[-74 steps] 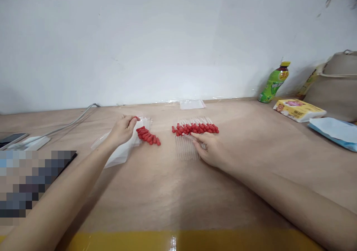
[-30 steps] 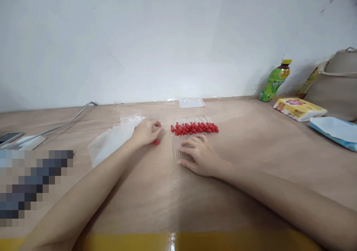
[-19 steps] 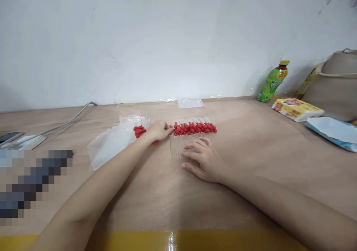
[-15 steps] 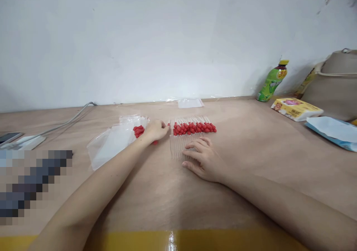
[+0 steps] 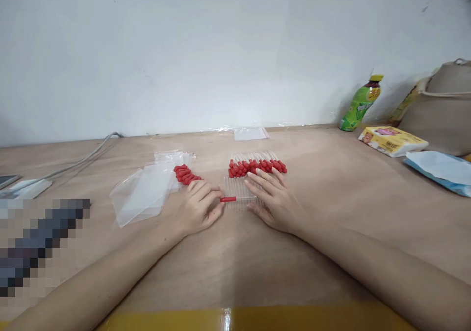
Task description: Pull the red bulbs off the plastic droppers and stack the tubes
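Note:
My left hand (image 5: 200,207) pinches a red rubber bulb (image 5: 228,199) at its left end. The bulb sits on the end of a clear glass tube (image 5: 245,198) that runs right to my right hand (image 5: 275,199), which grips it between thumb and fingers. Both hands rest low on the brown table (image 5: 228,252). Under the tube lies a row of several bare glass tubes (image 5: 237,188). Just behind is a row of droppers with red bulbs (image 5: 257,165). A small pile of loose red bulbs (image 5: 186,174) lies behind my left hand.
Clear plastic bags (image 5: 142,193) lie to the left, and a small one (image 5: 251,133) lies by the wall. A grey cable (image 5: 73,162) runs at far left. At the right stand a green bottle (image 5: 360,103), a yellow pack (image 5: 392,140), a blue pack (image 5: 437,166) and a beige bag (image 5: 445,108).
My left hand took a red bulb from the pile and came toward me. My right hand lifted one glass tube, and the bulb now sits on its end between both hands.

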`<state>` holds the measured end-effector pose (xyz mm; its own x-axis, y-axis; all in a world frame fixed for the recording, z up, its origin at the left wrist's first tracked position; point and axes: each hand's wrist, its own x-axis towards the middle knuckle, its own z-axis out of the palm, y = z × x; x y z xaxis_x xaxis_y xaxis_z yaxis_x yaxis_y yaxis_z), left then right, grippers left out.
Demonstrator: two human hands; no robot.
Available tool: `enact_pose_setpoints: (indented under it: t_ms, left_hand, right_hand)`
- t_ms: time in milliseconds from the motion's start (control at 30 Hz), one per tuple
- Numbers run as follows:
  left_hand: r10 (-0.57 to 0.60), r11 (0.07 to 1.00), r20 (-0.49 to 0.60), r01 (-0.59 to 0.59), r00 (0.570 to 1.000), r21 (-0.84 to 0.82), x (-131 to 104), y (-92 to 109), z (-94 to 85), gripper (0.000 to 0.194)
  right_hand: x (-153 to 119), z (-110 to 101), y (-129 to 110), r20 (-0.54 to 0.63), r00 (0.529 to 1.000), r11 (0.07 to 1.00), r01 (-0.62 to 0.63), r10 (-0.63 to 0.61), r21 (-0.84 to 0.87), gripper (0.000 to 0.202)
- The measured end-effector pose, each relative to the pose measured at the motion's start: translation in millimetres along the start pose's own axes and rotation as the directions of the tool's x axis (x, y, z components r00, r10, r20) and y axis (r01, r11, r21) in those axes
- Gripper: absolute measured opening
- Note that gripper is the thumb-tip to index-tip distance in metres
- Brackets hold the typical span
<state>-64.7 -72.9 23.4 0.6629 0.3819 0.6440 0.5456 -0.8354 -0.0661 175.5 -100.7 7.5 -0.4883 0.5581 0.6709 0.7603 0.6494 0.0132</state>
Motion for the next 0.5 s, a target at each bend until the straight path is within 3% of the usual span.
enact_pose_setpoints:
  t_ms: [200, 367, 500]
  left_hand:
    - [0.006, 0.999, -0.036, -0.008, 0.999, -0.054, -2, -1, 2.1, 0.011]
    - [0.000, 0.994, 0.044, 0.004, 0.999, -0.108, 4, 7, 8.1, 0.030]
    - [0.065, 0.989, 0.050, -0.058, 0.997, -0.138, 8, 11, 16.4, 0.015]
  right_hand:
    - [-1, 6, 2, 0.008, 0.999, 0.997, 0.035, -0.035, 0.075, 0.024]
    - [0, 7, 2, 0.021, 0.999, 0.989, 0.038, -0.042, 0.145, 0.022]
    - [0, 7, 1, 0.014, 0.998, 0.981, 0.059, -0.062, 0.187, 0.023]
